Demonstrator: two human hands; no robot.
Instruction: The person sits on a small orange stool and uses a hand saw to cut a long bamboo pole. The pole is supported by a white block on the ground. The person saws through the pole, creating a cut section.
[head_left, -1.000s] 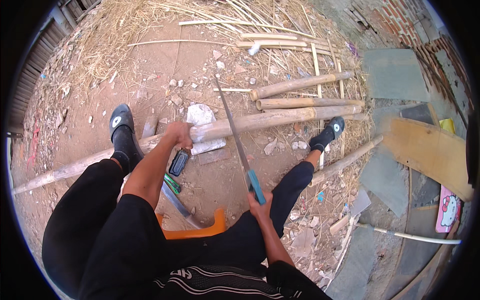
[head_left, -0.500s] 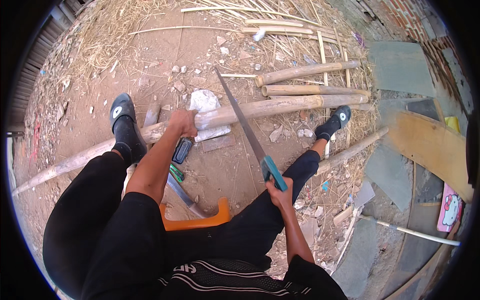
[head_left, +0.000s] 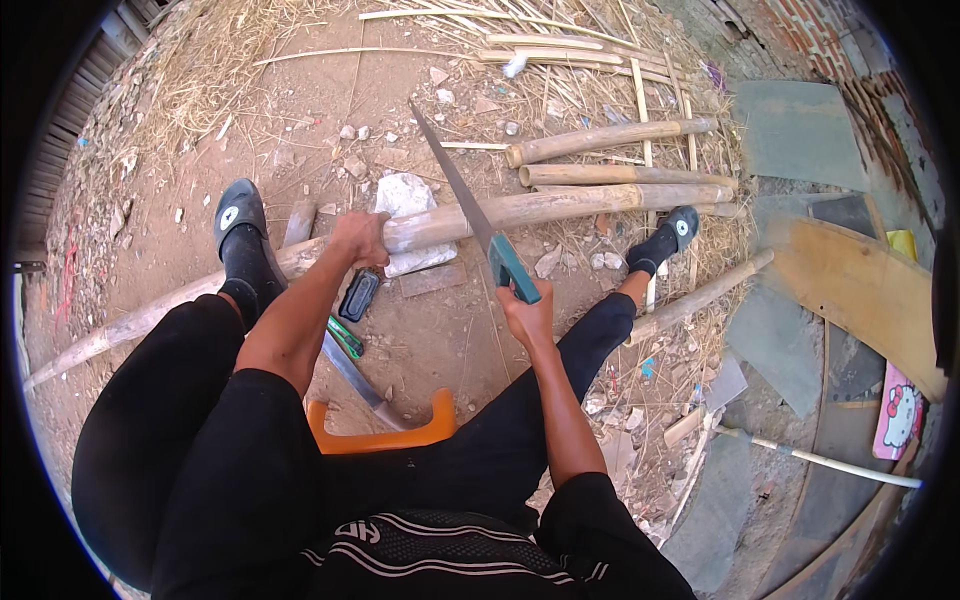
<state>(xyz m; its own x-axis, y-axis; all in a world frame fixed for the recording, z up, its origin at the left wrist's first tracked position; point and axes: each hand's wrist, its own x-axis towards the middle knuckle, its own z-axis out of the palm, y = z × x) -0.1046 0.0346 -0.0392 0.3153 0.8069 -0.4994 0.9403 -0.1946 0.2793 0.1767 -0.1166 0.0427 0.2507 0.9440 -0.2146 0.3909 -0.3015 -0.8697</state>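
A long bamboo pole (head_left: 560,204) lies across in front of me, running from the lower left to the right. My left hand (head_left: 358,239) is closed around it, near a pale white stone (head_left: 405,194). In my right hand (head_left: 527,310) is the teal handle of a handsaw (head_left: 458,185). Its blade points away and up to the left, crossing the pole to the right of my left hand. Whether the teeth are in a cut is too fine to tell. One foot in a dark slipper is on either side, the right one close to the pole.
Shorter bamboo pieces (head_left: 610,140) and split strips (head_left: 550,50) lie beyond the pole. Under me are an orange plastic seat (head_left: 400,437), a curved blade (head_left: 350,368), a green cutter (head_left: 346,336) and a black case (head_left: 359,294). Boards and grey sheets (head_left: 800,130) cover the right side.
My right hand has pushed the saw forward and to the left, so its tip reaches farther beyond the pole. My left hand keeps its grip on the pole.
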